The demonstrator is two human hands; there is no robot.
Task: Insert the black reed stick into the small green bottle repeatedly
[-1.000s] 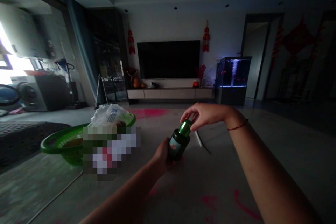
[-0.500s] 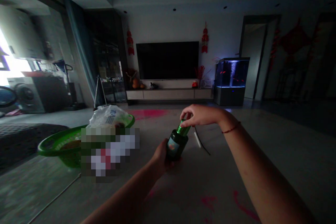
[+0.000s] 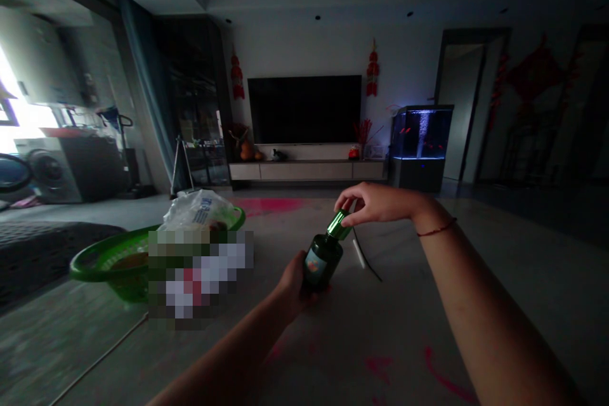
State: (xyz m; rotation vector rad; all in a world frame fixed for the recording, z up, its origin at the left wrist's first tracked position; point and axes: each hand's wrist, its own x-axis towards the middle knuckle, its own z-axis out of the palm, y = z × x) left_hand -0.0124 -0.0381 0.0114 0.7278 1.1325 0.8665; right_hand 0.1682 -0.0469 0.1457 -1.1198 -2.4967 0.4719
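Note:
My left hand (image 3: 292, 280) is wrapped round the lower body of a small dark green bottle (image 3: 321, 261) with a round label, held tilted above the table. At the bottle's top, my right hand (image 3: 375, 203) pinches the shiny green cap (image 3: 339, 224) with its fingertips. A thin red string circles my right wrist. The room is dim.
A green plastic basket (image 3: 102, 260) with a crinkled plastic bag (image 3: 200, 209) stands at the left, beside a blurred-out patch. A white stick-like object with a dark cord (image 3: 360, 252) lies past the bottle. Far off are a television (image 3: 304, 109), a lit aquarium (image 3: 421, 133) and a washing machine (image 3: 52, 168).
My right hand has shifted on the cap: it lay low over it half a second ago, and has now lifted slightly so the cap shows more. The left hand and bottle barely moved.

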